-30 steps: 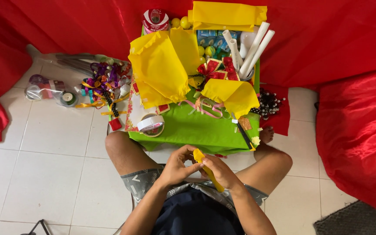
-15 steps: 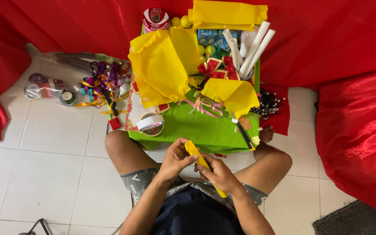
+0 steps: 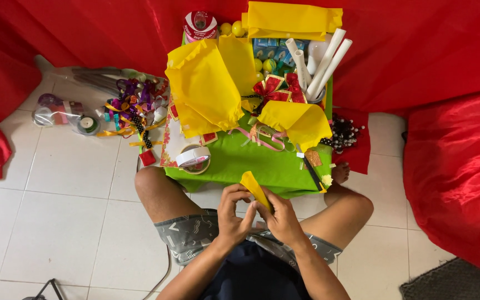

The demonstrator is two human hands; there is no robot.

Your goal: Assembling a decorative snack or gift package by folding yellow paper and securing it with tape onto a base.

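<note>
Both hands, left hand (image 3: 233, 214) and right hand (image 3: 280, 216), pinching closed on small folded yellow paper (image 3: 254, 188), near green table (image 3: 240, 161), held up for folding.

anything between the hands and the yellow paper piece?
Nothing visible. The left hand and right hand both already pinch the yellow paper piece directly, above the lap, just in front of the green table.

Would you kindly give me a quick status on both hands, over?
Left hand and right hand both pinching a folded yellow paper over the lap. Green table just ahead. Nothing between.
</note>
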